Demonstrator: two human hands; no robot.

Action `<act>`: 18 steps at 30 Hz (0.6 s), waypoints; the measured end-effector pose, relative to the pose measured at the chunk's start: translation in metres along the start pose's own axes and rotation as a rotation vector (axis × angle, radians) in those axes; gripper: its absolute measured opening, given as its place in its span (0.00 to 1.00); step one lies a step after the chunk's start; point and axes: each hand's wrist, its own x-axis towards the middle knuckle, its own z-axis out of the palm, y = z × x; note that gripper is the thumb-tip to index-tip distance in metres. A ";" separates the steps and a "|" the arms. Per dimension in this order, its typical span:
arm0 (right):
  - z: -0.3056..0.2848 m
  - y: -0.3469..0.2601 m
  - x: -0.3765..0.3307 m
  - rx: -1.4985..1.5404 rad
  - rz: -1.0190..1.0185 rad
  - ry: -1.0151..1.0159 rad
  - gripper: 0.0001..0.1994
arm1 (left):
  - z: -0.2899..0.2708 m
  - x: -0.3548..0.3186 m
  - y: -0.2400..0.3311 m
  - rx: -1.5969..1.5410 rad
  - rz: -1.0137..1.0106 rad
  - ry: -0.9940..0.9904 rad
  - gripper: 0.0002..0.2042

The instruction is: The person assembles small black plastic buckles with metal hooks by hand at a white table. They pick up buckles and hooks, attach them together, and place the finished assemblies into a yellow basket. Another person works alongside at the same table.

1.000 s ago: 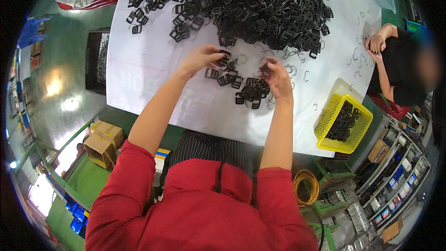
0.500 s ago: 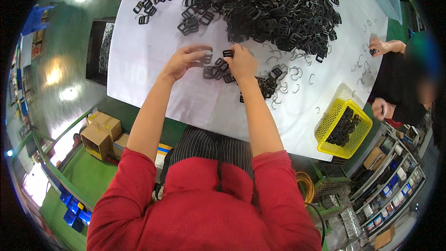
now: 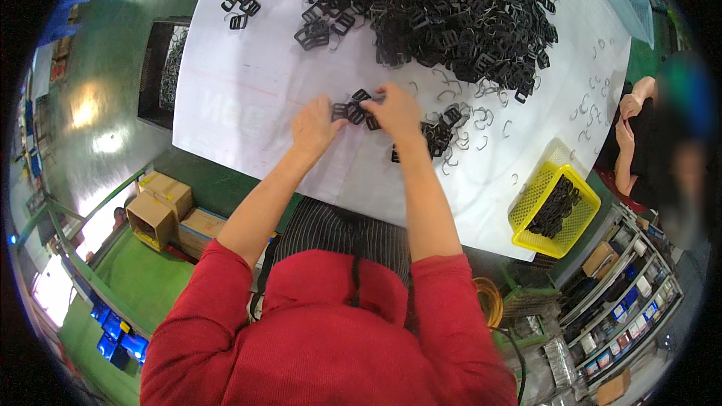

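My left hand (image 3: 314, 126) and my right hand (image 3: 394, 110) meet over a small cluster of black rectangular buckles (image 3: 353, 109) on the white table (image 3: 248, 98). Both hands pinch at these buckles with their fingertips. Right of my right hand lies another little group of black buckles (image 3: 440, 131) with loose bent metal wire clips (image 3: 481, 116) around it. A large heap of the same black buckles (image 3: 444, 7) fills the far middle of the table.
A yellow mesh basket (image 3: 526, 214) holding finished black parts stands at the table's right near edge. Another person (image 3: 662, 143) sits at the right, hands by the table rim. Cardboard boxes (image 3: 162, 207) are on the floor at left; shelves (image 3: 617, 308) at lower right.
My right hand has come left from the small buckle group to meet my left hand. The view has shifted so the table sits lower and larger.
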 end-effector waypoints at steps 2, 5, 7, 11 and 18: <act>0.021 -0.006 -0.001 -0.216 0.012 0.112 0.11 | 0.009 0.002 0.004 -0.037 0.040 0.022 0.22; 0.008 -0.003 -0.005 0.003 0.096 0.074 0.12 | 0.010 0.005 -0.011 -0.329 -0.002 -0.056 0.18; -0.011 0.018 -0.009 0.151 0.168 0.063 0.12 | 0.000 0.011 -0.023 -0.781 -0.063 -0.277 0.16; -0.036 0.018 -0.023 0.009 0.215 0.082 0.11 | -0.047 0.014 -0.014 -0.717 -0.165 -0.368 0.14; 0.042 -0.018 -0.015 -0.335 -0.062 0.193 0.17 | -0.057 0.000 -0.031 -1.335 -0.449 -0.404 0.13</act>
